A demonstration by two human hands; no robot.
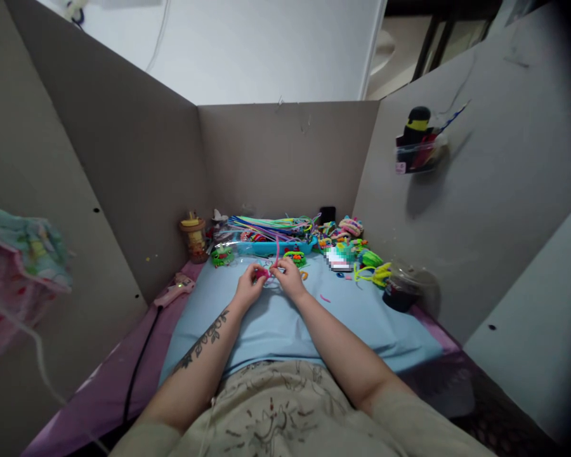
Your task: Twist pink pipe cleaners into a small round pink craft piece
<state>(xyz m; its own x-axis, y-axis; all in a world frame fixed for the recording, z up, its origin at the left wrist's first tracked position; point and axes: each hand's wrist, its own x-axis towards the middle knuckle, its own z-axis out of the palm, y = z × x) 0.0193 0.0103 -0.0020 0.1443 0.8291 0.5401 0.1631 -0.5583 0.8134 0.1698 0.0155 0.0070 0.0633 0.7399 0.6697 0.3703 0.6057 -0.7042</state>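
Over the blue cloth, my left hand is closed around a small bundle of pink pipe cleaner. Close to its right, my right hand pinches a pink pipe cleaner strand whose free end stands up above the fingers. The two hands almost touch, and the fingers partly hide where strand and bundle meet. Just behind the right hand lies a green and orange pipe cleaner piece. A short pink scrap rests on the cloth to the right.
A blue tray of long coloured pipe cleaners stands at the back. A brown cup and a pink hot glue gun are on the left. Yellow pipe cleaners and a dark lidded tub sit right. Grey panels enclose three sides.
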